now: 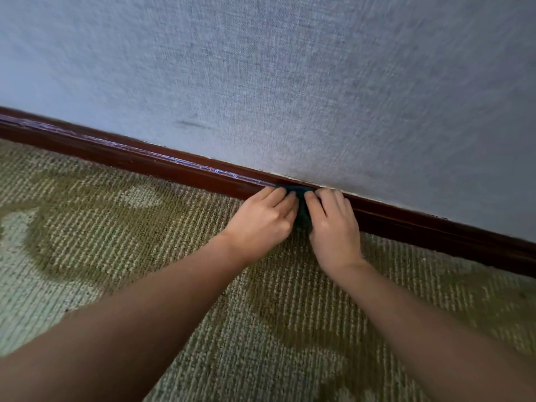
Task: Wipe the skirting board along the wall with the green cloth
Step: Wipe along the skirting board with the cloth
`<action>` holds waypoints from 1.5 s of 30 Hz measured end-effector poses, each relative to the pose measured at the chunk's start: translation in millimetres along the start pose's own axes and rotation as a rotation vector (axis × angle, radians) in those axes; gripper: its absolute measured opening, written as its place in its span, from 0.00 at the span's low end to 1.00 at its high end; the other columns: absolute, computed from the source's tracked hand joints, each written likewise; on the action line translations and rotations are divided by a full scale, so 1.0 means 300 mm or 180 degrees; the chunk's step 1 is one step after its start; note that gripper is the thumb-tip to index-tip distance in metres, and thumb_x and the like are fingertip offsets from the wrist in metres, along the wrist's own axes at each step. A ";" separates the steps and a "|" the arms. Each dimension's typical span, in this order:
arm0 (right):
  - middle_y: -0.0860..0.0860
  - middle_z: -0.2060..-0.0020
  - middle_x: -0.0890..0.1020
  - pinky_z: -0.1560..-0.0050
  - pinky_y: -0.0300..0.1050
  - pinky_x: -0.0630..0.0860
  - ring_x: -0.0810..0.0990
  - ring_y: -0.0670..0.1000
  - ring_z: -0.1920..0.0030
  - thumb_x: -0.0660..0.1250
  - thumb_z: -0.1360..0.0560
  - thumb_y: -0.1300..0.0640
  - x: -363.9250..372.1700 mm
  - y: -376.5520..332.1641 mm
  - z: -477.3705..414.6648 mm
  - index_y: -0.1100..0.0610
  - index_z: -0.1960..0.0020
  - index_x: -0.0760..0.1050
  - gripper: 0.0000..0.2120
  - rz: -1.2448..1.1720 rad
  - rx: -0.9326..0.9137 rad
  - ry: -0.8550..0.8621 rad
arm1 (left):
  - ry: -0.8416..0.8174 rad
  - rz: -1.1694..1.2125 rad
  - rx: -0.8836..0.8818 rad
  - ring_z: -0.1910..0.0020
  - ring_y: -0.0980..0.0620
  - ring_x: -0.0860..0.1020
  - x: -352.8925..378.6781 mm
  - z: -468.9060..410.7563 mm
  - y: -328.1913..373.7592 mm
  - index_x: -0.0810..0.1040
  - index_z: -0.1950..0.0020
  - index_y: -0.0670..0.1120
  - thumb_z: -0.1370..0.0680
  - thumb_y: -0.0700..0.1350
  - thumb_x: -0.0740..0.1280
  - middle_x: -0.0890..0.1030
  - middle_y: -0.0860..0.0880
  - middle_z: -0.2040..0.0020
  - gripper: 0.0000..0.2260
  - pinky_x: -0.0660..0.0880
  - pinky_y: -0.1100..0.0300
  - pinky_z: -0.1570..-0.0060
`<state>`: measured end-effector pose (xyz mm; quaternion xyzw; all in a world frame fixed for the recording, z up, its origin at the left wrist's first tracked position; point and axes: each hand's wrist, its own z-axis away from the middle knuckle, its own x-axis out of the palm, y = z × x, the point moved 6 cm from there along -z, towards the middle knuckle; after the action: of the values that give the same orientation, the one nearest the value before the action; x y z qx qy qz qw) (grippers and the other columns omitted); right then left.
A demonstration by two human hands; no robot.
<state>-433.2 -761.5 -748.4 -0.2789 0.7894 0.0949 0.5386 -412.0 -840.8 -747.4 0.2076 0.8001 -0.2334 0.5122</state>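
A dark red-brown skirting board (150, 162) runs slantwise from the upper left down to the right edge, where the wall meets the carpet. A dark green cloth (302, 211) is bunched against the board near the middle of the view, mostly hidden between my hands. My left hand (261, 221) grips the cloth's left side with curled fingers. My right hand (333, 224) holds its right side, fingers bent over the cloth and the board's top edge.
A grey-blue textured wall (290, 82) with a dark scuff mark (190, 124) fills the upper half. A green and beige patterned carpet (130, 242) covers the floor below the board.
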 end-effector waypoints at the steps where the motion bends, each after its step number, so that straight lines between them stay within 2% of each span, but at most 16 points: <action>1: 0.61 0.61 0.80 0.62 0.46 0.75 0.80 0.59 0.61 0.53 0.33 0.68 -0.001 0.004 0.002 0.69 0.52 0.78 0.18 0.0043 -0.0048 -0.0045 | -0.0015 0.0037 -0.0048 0.56 0.46 0.82 0.002 -0.008 0.012 0.84 0.54 0.38 0.28 0.37 0.57 0.84 0.42 0.54 0.15 0.78 0.57 0.54; 5: 0.62 0.59 0.80 0.59 0.46 0.77 0.80 0.59 0.59 0.51 0.34 0.67 -0.008 0.011 0.021 0.70 0.51 0.78 0.20 0.0147 -0.0246 -0.0139 | 0.0003 0.0152 0.0010 0.56 0.46 0.82 -0.003 -0.010 0.016 0.83 0.53 0.38 0.28 0.37 0.58 0.84 0.42 0.54 0.15 0.79 0.57 0.55; 8: 0.62 0.60 0.80 0.60 0.47 0.76 0.80 0.60 0.59 0.51 0.33 0.67 -0.005 0.006 0.016 0.70 0.51 0.78 0.20 0.0034 -0.0103 -0.0125 | -0.0009 0.0039 0.0295 0.54 0.46 0.82 -0.007 0.003 -0.006 0.83 0.52 0.37 0.27 0.36 0.59 0.84 0.42 0.52 0.13 0.79 0.56 0.54; 12: 0.63 0.62 0.79 0.61 0.48 0.76 0.79 0.60 0.60 0.50 0.34 0.68 -0.004 -0.013 -0.002 0.72 0.52 0.77 0.20 -0.0112 0.0002 -0.0094 | 0.0001 0.0037 0.0314 0.55 0.45 0.82 -0.011 0.013 -0.023 0.83 0.52 0.36 0.27 0.35 0.58 0.84 0.41 0.53 0.13 0.79 0.56 0.55; 14: 0.63 0.61 0.79 0.60 0.49 0.77 0.79 0.61 0.60 0.54 0.34 0.70 -0.003 -0.020 -0.005 0.72 0.52 0.77 0.17 -0.0095 -0.0006 -0.0130 | 0.0007 0.0045 0.0300 0.54 0.45 0.82 -0.017 0.022 -0.035 0.83 0.52 0.36 0.28 0.35 0.59 0.84 0.42 0.52 0.14 0.79 0.56 0.55; 15: 0.64 0.61 0.79 0.60 0.50 0.77 0.79 0.61 0.60 0.59 0.35 0.72 -0.002 -0.022 -0.004 0.73 0.52 0.77 0.14 -0.0069 -0.0009 -0.0167 | 0.0008 0.0052 0.0291 0.54 0.46 0.82 -0.021 0.027 -0.040 0.83 0.51 0.37 0.28 0.35 0.58 0.84 0.42 0.52 0.14 0.79 0.57 0.54; 18: 0.64 0.61 0.79 0.60 0.50 0.77 0.79 0.61 0.60 0.71 0.42 0.76 0.000 -0.021 0.000 0.73 0.51 0.77 0.19 0.0080 -0.0071 -0.0281 | 0.0029 0.0066 0.0210 0.54 0.46 0.82 -0.027 0.033 -0.043 0.83 0.51 0.38 0.29 0.35 0.61 0.84 0.43 0.52 0.13 0.79 0.57 0.55; 21: 0.64 0.61 0.79 0.61 0.49 0.77 0.79 0.62 0.60 0.72 0.43 0.75 -0.006 -0.020 0.005 0.72 0.51 0.77 0.20 0.0265 -0.0318 -0.0281 | -0.0061 0.0134 0.0122 0.53 0.46 0.82 -0.023 0.036 -0.031 0.83 0.52 0.38 0.34 0.34 0.71 0.84 0.43 0.51 0.12 0.79 0.58 0.57; 24: 0.63 0.62 0.79 0.62 0.49 0.77 0.79 0.61 0.61 0.72 0.41 0.75 -0.009 -0.021 0.006 0.72 0.52 0.78 0.18 0.0357 -0.0500 -0.0272 | -0.0201 0.0144 0.0067 0.53 0.48 0.82 -0.019 0.037 -0.023 0.84 0.52 0.40 0.37 0.37 0.76 0.84 0.45 0.51 0.15 0.79 0.60 0.57; 30: 0.60 0.61 0.80 0.61 0.47 0.77 0.79 0.59 0.61 0.74 0.40 0.71 -0.008 -0.017 0.009 0.70 0.51 0.79 0.18 0.0610 -0.0735 -0.0315 | -0.0201 0.0024 0.0065 0.53 0.48 0.82 -0.023 0.043 -0.030 0.84 0.51 0.40 0.36 0.38 0.74 0.83 0.45 0.50 0.14 0.79 0.59 0.53; 34: 0.56 0.61 0.80 0.62 0.44 0.75 0.79 0.56 0.61 0.76 0.41 0.66 0.005 -0.023 0.022 0.66 0.51 0.80 0.18 0.0854 -0.0971 -0.0410 | -0.0217 -0.0017 0.0097 0.52 0.48 0.82 -0.025 0.046 -0.033 0.84 0.51 0.40 0.33 0.37 0.66 0.83 0.45 0.50 0.13 0.79 0.58 0.53; 37: 0.55 0.62 0.80 0.62 0.42 0.75 0.79 0.54 0.61 0.77 0.41 0.64 0.014 -0.025 0.026 0.65 0.51 0.81 0.18 0.0899 -0.0928 -0.0454 | -0.0279 -0.0054 0.0107 0.52 0.49 0.82 -0.027 0.044 -0.031 0.84 0.51 0.41 0.30 0.37 0.60 0.84 0.46 0.50 0.15 0.79 0.59 0.53; 45: 0.54 0.61 0.80 0.61 0.42 0.75 0.79 0.53 0.60 0.75 0.39 0.64 0.007 -0.027 0.026 0.64 0.50 0.80 0.17 0.1029 -0.0976 -0.0429 | -0.0415 -0.0099 0.0109 0.52 0.49 0.82 -0.024 0.044 -0.027 0.84 0.51 0.42 0.35 0.38 0.65 0.84 0.46 0.51 0.15 0.79 0.58 0.52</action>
<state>-423.2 -765.3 -752.1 -0.2204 0.7624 0.3172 0.5192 -404.2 -855.8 -744.3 0.1882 0.7641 -0.2680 0.5559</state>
